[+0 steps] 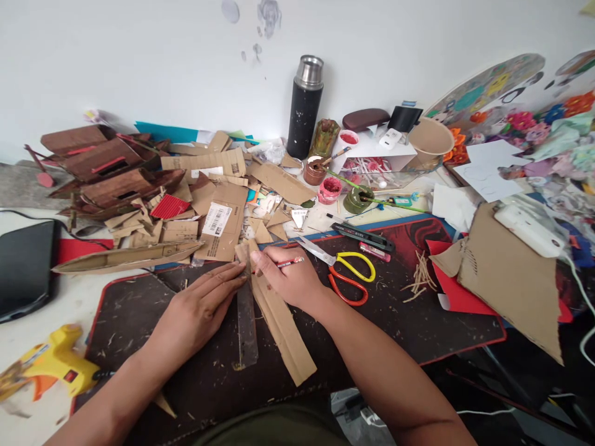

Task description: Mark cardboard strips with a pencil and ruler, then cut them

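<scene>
My left hand [199, 300] lies with its fingers stretched out, the tips at the upper part of a clear ruler [247, 331]. My right hand [290, 277] is closed around a red pencil [289, 262], whose blunt end points right; its writing tip is hidden. Under and beside that hand runs a long creased cardboard strip [286, 337], slanting toward me. The ruler lies left of the strip on the dark mat [186, 365]. Just right of my right hand are scissors [346, 279] with yellow and orange handles.
A cutter knife [362, 236] lies beyond the scissors. Cardboard scraps [227, 214] and brown model boats [111, 164] crowd the back left. A yellow glue gun [56, 362] sits at the left, paint pots [330, 191] and a black thermos [304, 111] at the back.
</scene>
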`<state>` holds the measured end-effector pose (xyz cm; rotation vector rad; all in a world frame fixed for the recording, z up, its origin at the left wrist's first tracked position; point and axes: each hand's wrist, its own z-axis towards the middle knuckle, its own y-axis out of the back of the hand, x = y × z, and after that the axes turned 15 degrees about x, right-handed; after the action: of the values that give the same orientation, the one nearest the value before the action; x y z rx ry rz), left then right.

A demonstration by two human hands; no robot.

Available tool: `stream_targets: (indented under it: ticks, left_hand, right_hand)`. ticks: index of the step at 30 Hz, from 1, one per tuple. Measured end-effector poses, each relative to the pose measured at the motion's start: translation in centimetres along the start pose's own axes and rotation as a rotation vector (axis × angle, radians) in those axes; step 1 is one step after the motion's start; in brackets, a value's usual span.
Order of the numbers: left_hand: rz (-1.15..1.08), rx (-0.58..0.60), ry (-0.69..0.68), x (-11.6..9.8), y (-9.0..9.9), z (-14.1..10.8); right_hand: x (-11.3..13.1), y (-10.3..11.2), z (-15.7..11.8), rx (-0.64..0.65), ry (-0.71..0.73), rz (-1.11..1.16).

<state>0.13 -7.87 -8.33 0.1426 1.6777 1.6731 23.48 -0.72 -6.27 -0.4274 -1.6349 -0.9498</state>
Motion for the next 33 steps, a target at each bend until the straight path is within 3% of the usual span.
stream_targets:
  ticks: [25,30,33]
  left_hand:
    - [-0.020,-0.007,0.009,-0.14,0.13,0.04]
    - [-0.028,-0.005,0.024,-0.12,0.08,0.04]
    - [-0.032,-0.006,0.022,-0.06,-0.03,0.00]
  right_hand:
    - [0.56,0.32,-0.10,0.156,-0.005,-0.011]
    - [0.57,0.19,-0.09,0.147,-0.002,0.026]
    - [0.43,0.06,0.01,0.068,-0.045,0.139]
